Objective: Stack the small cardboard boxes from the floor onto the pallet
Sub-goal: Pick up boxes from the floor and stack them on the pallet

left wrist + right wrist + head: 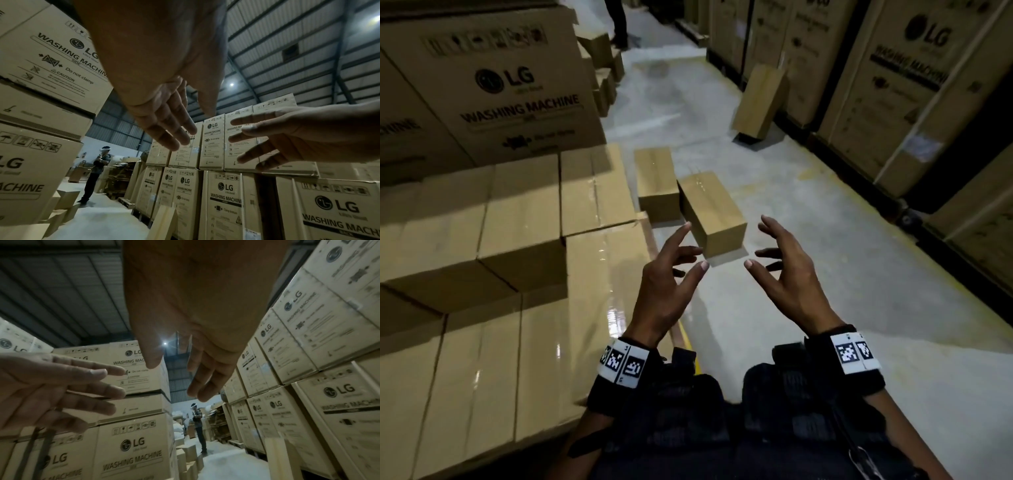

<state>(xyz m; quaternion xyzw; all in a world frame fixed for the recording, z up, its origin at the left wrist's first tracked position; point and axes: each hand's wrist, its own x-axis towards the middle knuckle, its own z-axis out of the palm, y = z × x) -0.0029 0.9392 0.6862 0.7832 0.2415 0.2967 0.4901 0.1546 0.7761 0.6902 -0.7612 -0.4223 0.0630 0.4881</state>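
Observation:
Two small plain cardboard boxes lie on the grey floor ahead: the nearer box [712, 210] and a second box [656, 183] just behind and left of it. A stack of the same small boxes [524, 240] rises on my left; the pallet under it is hidden. My left hand [671, 274] and right hand [784, 270] hover side by side in the air short of the nearer box, palms facing each other, fingers spread and relaxed, holding nothing. The wrist views show the left hand [164, 116] and right hand [197, 353] empty.
Tall washing machine cartons [914, 85] line the right side, and another carton [493, 85] stands behind the stack. A slim box [760, 101] leans against the right row. Another person [199, 426] stands far down the aisle beside more small boxes [602, 68].

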